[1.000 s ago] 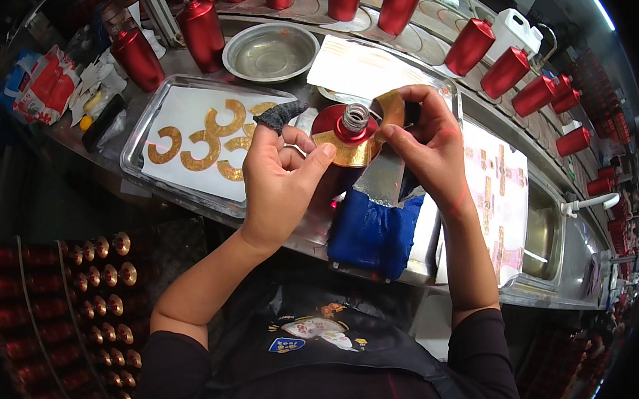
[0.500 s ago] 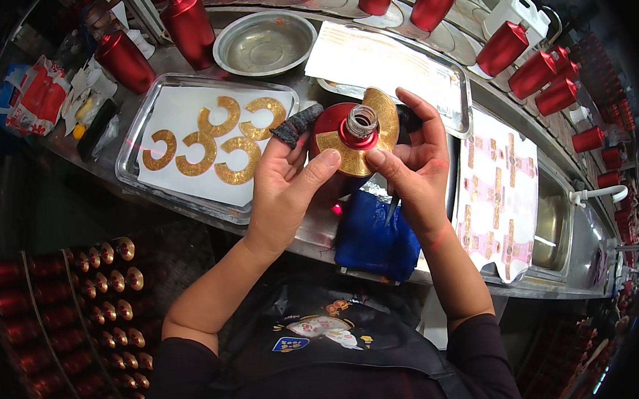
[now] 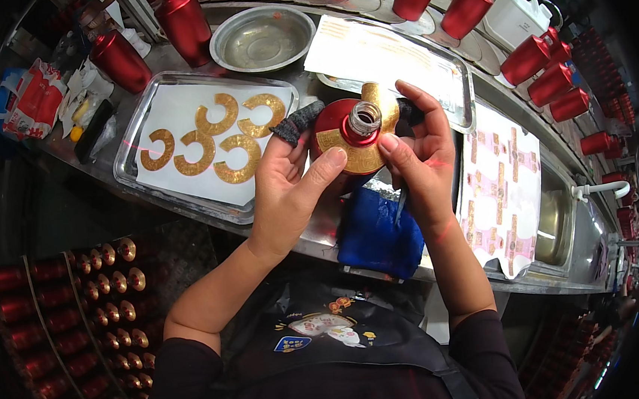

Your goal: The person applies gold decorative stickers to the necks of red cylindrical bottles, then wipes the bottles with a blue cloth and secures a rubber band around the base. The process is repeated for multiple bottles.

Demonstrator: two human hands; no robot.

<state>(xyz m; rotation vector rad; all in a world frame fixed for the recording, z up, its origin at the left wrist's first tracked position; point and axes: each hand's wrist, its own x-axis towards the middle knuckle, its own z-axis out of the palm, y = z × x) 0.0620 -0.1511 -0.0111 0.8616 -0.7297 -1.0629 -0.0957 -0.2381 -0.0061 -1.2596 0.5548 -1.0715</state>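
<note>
Between both hands a glossy red bottle [image 3: 330, 121] stands with its bare, threaded glass neck [image 3: 364, 119] toward me. A gold C-shaped label [image 3: 361, 156] lies round its shoulder, its upper right end bending up past the shoulder's edge. My left hand [image 3: 289, 191] grips the bottle's left side, thumb pressed on the label's left end. My right hand [image 3: 427, 157] holds the right side, thumb on the label's lower right part, index finger stretched upward. Dark finger covers wrap a finger of each hand. The bottle's lower body is mostly hidden.
Several gold C-shaped labels lie on a white sheet [image 3: 178, 113] in a metal tray [image 3: 123, 166] at left. Behind stands a metal basin [image 3: 221, 50]. A blue cloth [image 3: 378, 232] hangs at the table's front edge. Red bottles [image 3: 466, 9] line the curved conveyor; a sink [image 3: 555, 233] is at right.
My right thumb has slid right along the label, and its raised end has shifted slightly left. The bottles on the conveyor have moved rightward.
</note>
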